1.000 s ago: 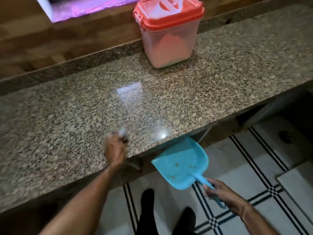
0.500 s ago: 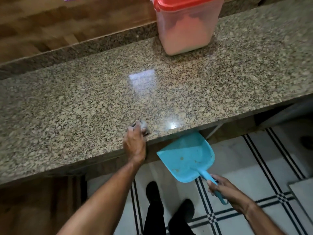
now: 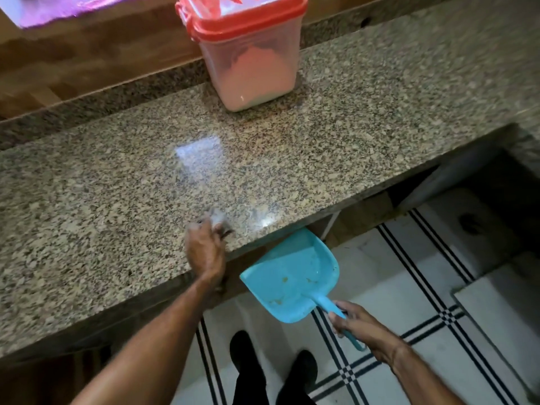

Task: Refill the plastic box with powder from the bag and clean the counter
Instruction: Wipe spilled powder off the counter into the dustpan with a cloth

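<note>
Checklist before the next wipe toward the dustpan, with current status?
1. Rag grip: left hand grips the grey rag at the counter front edge: ok.
2. Pan grip: right hand holds the dustpan: ok.
3. Dustpan mouth tucked under the counter edge, right of the rag: ok.
4. Lid on the plastic box: ok.
5. Powder left on counter: cannot tell; speckled stone, blur.

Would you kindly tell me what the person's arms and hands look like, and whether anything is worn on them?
The left arm and right arm are bare as far up as the frame shows, no sleeve in view. The left hand and right hand carry no glove, and no watch, bracelet or ring can be made out, though the left hand is blurred.
</note>
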Tool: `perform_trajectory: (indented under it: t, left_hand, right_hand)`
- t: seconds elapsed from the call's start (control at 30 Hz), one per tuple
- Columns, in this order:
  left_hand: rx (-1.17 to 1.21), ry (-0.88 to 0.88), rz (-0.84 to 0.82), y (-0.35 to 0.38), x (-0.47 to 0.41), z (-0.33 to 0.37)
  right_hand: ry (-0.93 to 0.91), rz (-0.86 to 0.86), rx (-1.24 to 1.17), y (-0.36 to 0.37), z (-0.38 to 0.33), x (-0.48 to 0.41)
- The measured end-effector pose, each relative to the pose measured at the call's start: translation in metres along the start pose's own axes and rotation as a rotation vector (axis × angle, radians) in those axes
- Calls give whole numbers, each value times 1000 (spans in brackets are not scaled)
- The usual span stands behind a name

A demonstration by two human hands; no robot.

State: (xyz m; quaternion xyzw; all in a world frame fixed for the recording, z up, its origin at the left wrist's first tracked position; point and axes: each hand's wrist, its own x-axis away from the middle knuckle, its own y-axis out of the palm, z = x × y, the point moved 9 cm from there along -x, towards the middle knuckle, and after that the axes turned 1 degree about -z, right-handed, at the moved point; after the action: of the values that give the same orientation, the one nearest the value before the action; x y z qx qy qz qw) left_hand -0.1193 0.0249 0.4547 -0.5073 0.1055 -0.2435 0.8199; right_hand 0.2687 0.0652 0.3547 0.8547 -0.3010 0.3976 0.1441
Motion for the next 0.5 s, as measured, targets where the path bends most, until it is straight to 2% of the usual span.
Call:
perform_trajectory:
  t: [0.1,0.3,0.4,0.5]
  left_hand:
    - [-85,-65,28,-2,-1,3]
    - [-30,121,-114,44,28,80]
    - [136,142,-155,42,13,83]
    - [400,69,-115,27,-15,62]
  right_hand:
    - [-5,0,-16,3,-4,0]
    - [-39,-2,-42,14,1,4]
    - [-17,25,-35,15,8,7]
    - [-5,46,-54,19,8,13]
